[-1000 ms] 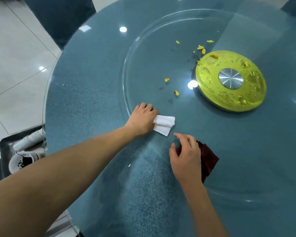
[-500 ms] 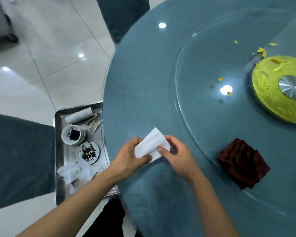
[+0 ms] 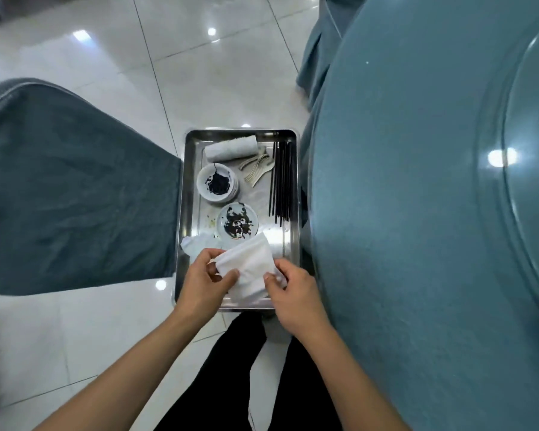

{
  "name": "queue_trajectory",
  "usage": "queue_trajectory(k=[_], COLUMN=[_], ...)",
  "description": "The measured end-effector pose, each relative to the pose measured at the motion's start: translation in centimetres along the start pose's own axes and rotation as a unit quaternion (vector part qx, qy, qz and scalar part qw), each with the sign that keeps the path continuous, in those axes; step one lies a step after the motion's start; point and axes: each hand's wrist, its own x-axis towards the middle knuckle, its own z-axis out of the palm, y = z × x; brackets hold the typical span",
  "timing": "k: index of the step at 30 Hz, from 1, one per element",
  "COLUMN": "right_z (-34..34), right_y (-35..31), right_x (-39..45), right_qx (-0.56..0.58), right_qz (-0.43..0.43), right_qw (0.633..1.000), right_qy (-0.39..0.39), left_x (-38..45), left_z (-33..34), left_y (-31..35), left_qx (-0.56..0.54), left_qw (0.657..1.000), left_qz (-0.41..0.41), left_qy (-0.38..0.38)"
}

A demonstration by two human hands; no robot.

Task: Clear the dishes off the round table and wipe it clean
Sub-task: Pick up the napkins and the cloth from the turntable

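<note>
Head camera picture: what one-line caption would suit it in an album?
Both hands, left and right, hold a white napkin over a steel tray of dirty dishes beside the round table.

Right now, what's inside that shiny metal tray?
In the tray: two sauce-smeared dishes, black chopsticks, spoons, a rolled towel, crumpled tissue. The held napkin covers the near end.

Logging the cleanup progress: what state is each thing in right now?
White napkin: pinched by both hands above the tray.
Left hand: gripping napkin.
Right hand: gripping napkin.
Metal tray: loaded.
Saucers: dirty, stacked.
Chopsticks: lying bundled.
Round table: dishes gone here.
</note>
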Motion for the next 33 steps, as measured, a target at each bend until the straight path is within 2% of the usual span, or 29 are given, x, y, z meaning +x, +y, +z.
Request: queue_trajectory(k=[7, 13, 16, 21, 26, 30, 33], right_z=[7.6, 9.9, 10.5, 10.8, 11.3, 10.6, 9.6], right_y=[6.7, 12.2, 14.5, 16.5, 16.5, 13.2, 9.2], right_x=[4.0, 10.4, 14.0, 17.4, 16.0, 12.2, 10.0], right_qx=[-0.014, 0.014, 0.02, 0.033, -0.007, -0.089, -0.131], right_qz=[0.155, 0.214, 0.23, 0.231, 0.223, 0.133, 0.06], right_qw=[0.987, 0.966, 0.958, 0.953, 0.96, 0.971, 0.977], right_qy=[0.041, 0.147, 0.169, 0.195, 0.171, 0.177, 0.155], left_x=[5.3, 12.6, 16.7, 20.5, 19.3, 16.3, 13.8], left_z=[2.1, 6.4, 8.2, 9.4, 7.8, 5.4, 4.0], left_y=[-8.1, -10.8, -11.6, -12.2, -11.5, -9.1, -5.7], left_qx=[0.087, 0.167, 0.201, 0.254, 0.327, 0.405, 0.434], left_qw=[0.995, 0.986, 0.978, 0.963, 0.931, 0.889, 0.872], left_qz=[-0.052, 0.005, 0.043, 0.063, 0.131, 0.19, 0.213], left_qy=[0.018, -0.016, -0.03, -0.069, -0.095, -0.095, -0.078])
